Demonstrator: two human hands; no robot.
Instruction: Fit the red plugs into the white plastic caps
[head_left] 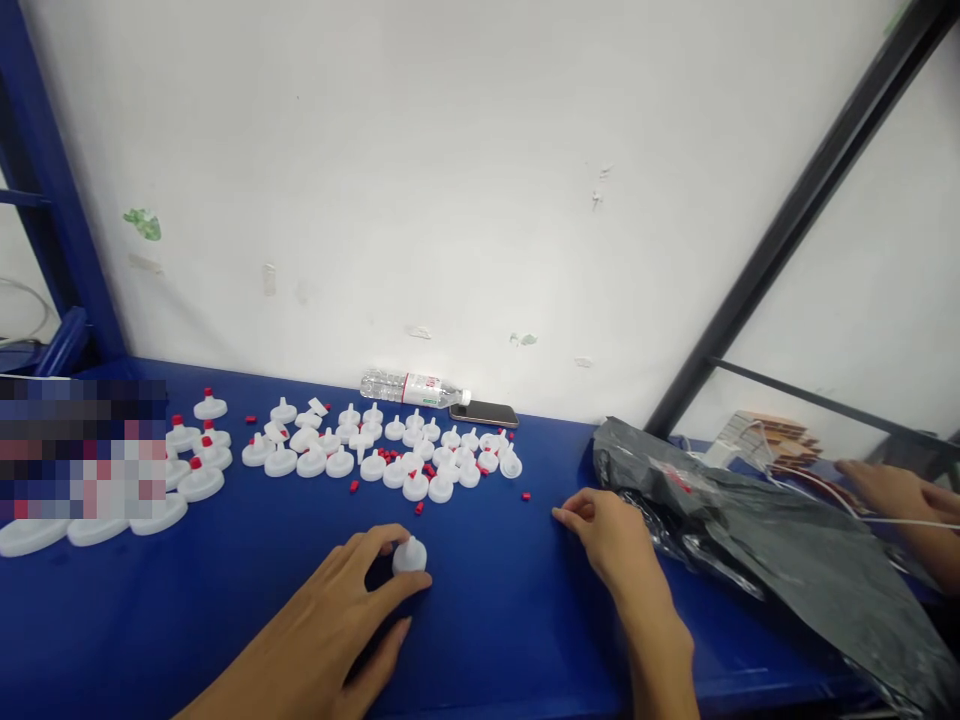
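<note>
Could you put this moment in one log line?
left hand: gripping white lid | right hand: beside grey bag | beyond: spouted lids, bottle, phone

The nozzle caps [340,462] look like smooth, matt white plastic, the bottle [412,388] clear, shiny plastic. The tabletop [480,570] is smooth with a faint sheen; the grey bag [780,530] is wrinkled, glossy plastic.

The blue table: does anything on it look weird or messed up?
A bit. The bottle is lying on its side, but I see no spill. Some small red pieces are scattered loose around the white pieces, which looks untidy.
</note>
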